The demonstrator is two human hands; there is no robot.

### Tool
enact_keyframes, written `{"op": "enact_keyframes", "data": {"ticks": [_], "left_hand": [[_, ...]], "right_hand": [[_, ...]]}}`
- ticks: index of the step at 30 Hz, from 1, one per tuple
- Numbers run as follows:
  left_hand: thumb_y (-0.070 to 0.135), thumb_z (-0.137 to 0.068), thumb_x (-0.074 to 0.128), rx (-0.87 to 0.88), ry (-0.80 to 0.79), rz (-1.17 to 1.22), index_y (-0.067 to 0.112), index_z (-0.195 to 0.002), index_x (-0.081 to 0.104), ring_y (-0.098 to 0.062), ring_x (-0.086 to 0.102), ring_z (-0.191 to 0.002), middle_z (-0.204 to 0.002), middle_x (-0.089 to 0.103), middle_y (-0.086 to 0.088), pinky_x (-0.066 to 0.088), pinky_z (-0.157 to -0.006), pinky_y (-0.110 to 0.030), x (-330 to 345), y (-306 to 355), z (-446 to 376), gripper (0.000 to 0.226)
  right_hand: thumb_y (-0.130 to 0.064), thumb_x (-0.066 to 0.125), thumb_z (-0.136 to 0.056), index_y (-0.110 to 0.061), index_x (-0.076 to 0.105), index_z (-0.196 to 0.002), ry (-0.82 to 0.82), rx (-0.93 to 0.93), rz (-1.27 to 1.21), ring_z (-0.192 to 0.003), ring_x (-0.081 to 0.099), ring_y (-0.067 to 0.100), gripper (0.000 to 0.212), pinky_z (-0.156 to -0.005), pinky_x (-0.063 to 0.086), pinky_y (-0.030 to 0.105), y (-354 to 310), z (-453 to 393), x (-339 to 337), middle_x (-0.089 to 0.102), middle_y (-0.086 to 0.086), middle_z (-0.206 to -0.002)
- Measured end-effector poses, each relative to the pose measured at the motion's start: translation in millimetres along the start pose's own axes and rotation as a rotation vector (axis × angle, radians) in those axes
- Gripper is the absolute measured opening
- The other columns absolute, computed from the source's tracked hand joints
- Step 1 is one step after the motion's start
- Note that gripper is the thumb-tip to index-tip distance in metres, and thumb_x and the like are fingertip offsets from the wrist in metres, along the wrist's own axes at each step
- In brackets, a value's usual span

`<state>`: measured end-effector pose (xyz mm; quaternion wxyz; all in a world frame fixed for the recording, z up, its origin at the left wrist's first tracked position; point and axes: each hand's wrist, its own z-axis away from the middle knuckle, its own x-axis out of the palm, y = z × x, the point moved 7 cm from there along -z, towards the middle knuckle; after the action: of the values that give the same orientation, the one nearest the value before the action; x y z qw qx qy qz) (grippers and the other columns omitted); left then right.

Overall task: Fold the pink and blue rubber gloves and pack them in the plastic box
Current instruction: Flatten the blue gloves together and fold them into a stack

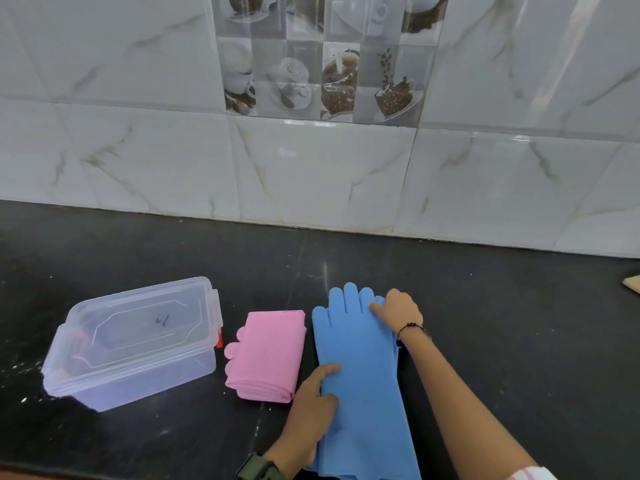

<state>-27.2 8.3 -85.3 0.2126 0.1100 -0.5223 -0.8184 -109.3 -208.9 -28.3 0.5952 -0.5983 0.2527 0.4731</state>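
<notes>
The blue rubber gloves (360,372) lie stacked flat and full length on the black counter, fingers pointing to the wall. My left hand (313,400) rests on their left edge near the middle, fingers spread on the rubber. My right hand (398,311) presses on the glove fingers at the far right. The pink gloves (268,355) lie folded into a rectangle just left of the blue pair. The clear plastic box (135,341) stands at the left with its lid on.
A tiled wall (311,168) runs along the back of the black counter (519,323). A pale object (632,283) shows at the right edge. The counter's front edge lies along the bottom left.
</notes>
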Motion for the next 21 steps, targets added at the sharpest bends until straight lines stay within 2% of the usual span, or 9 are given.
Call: {"op": "enact_keyframes", "data": {"ticks": [3,6,11,16,21], "left_hand": [[-0.015,-0.083,0.038,-0.005,-0.002,0.016,0.032,-0.098,0.060,-0.008,0.062,-0.098,-0.115,0.060,0.007,0.053,-0.062,-0.011,0,0,0,0.055],[-0.018,-0.084,0.036,0.005,-0.013,0.044,0.028,-0.103,0.060,-0.012,0.062,-0.101,-0.119,0.060,0.002,0.055,-0.066,-0.017,-1,0,1,0.055],[-0.020,-0.089,0.032,-0.008,-0.050,0.133,0.022,-0.101,0.063,-0.023,0.063,-0.103,-0.121,0.063,-0.006,0.055,-0.069,-0.027,-5,0,0,0.054],[-0.017,-0.090,0.034,-0.013,-0.036,0.079,0.025,-0.099,0.062,-0.022,0.063,-0.103,-0.123,0.060,-0.006,0.056,-0.063,-0.019,-5,0,5,0.052],[-0.012,-0.088,0.035,0.029,-0.021,-0.096,0.034,-0.100,0.057,-0.005,0.061,-0.094,-0.116,0.058,0.005,0.052,-0.057,-0.009,1,1,13,0.052]], "right_hand": [[-0.024,0.056,-0.086,-0.014,0.027,-0.061,0.001,-0.025,-0.055,-0.061,0.036,0.019,0.039,-0.048,0.025,0.025,1,1,-2,0.033,0.002,-0.073],[-0.014,0.051,-0.088,-0.008,0.034,-0.073,0.143,-0.093,-0.184,-0.064,0.036,0.021,0.023,-0.052,0.026,0.027,-1,7,-13,0.038,0.005,-0.070],[-0.009,0.049,-0.090,-0.010,0.037,-0.077,0.318,-0.078,-0.290,-0.055,0.037,0.017,0.018,-0.050,0.030,0.028,15,19,-16,0.040,0.001,-0.061],[-0.010,0.049,-0.089,-0.010,0.038,-0.078,0.219,-0.068,-0.272,-0.061,0.040,0.020,0.016,-0.056,0.034,0.030,22,18,-2,0.045,0.005,-0.068],[-0.013,0.049,-0.088,-0.010,0.038,-0.079,0.178,-0.086,-0.246,-0.063,0.041,0.021,0.015,-0.057,0.033,0.030,17,13,-5,0.042,0.001,-0.066]]}}
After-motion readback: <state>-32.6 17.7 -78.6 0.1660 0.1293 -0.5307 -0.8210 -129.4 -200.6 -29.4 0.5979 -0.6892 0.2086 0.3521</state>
